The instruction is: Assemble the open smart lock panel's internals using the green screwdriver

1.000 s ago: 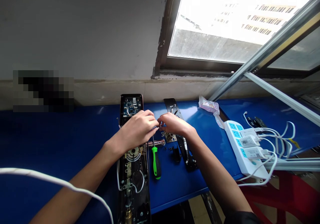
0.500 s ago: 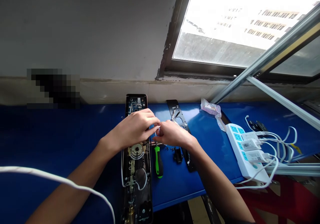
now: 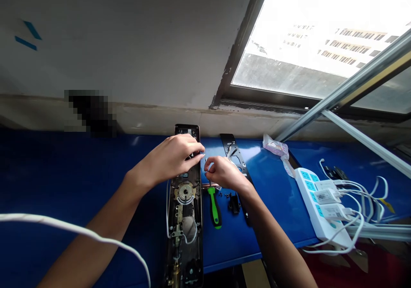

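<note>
The open casing is under your left hand, its long axis running from you towards the wall. That hand is the nearer one, crossing the casing's far half; its thumb and fingertips are drawn to a narrow gap over the right edge, and you cannot tell whether anything is between them. Your right hand is curled just right of the casing, its fingertips near a screwdriver shaft; whether it grips anything, you cannot tell.

Right of the casing also lie a long black plate, partly behind your right forearm, a small black part and a few tiny dark screws.

Beneath the casing is a blue table; up and right of it, a bright window. Well to its right are a power strip with white plugs and cables, and a clear plastic packet.
</note>
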Available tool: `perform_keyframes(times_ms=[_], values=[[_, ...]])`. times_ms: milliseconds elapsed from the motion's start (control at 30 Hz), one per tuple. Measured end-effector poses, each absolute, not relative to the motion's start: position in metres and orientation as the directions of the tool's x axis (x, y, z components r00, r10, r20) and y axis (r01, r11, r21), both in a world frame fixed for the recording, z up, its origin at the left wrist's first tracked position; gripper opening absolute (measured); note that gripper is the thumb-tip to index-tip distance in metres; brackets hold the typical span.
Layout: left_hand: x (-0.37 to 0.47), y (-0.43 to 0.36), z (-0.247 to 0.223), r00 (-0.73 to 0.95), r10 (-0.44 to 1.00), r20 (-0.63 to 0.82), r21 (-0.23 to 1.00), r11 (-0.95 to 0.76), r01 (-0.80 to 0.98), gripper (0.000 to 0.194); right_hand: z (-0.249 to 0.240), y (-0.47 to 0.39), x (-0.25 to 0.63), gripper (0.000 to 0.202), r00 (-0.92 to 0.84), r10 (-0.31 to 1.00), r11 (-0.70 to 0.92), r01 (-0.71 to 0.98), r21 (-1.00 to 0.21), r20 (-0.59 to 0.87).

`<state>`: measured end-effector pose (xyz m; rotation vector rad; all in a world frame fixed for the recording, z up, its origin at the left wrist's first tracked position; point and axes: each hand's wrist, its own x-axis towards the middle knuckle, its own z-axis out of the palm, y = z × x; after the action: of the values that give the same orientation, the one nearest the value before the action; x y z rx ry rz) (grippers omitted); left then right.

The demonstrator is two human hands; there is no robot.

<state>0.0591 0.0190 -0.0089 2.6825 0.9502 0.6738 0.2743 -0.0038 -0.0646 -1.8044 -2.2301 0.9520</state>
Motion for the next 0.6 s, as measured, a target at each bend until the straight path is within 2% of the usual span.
perform_keyframes(times_ms=[100, 300, 433, 600], values=[[0.050, 0.024, -0.009, 0.657, 0.660, 0.364, 0.355, -0.751, 0.557, 0.019, -0.037, -0.004, 0.279, 0.005, -0.270, 0.941, 0.074, 0.755, -0.652, -0.205], [0.040, 0.030, -0.008, 0.621, 0.657, 0.428, 0.394, -0.754, 0.526, 0.025, 0.012, 0.006, 0.269, 0.013, -0.260, 0.966, 0.120, 0.505, -0.855, -0.018], [0.038, 0.026, -0.001, 0.665, 0.609, 0.432, 0.459, -0.784, 0.419, 0.038, 0.017, 0.019, 0.256, 0.016, -0.202, 0.976, 0.147, 0.348, -0.926, 0.079], [0.037, 0.024, 0.000, 0.694, 0.536, 0.481, 0.417, -0.836, 0.357, 0.027, 0.006, 0.033, 0.248, 0.019, -0.155, 0.982, 0.137, 0.231, -0.963, 0.103]])
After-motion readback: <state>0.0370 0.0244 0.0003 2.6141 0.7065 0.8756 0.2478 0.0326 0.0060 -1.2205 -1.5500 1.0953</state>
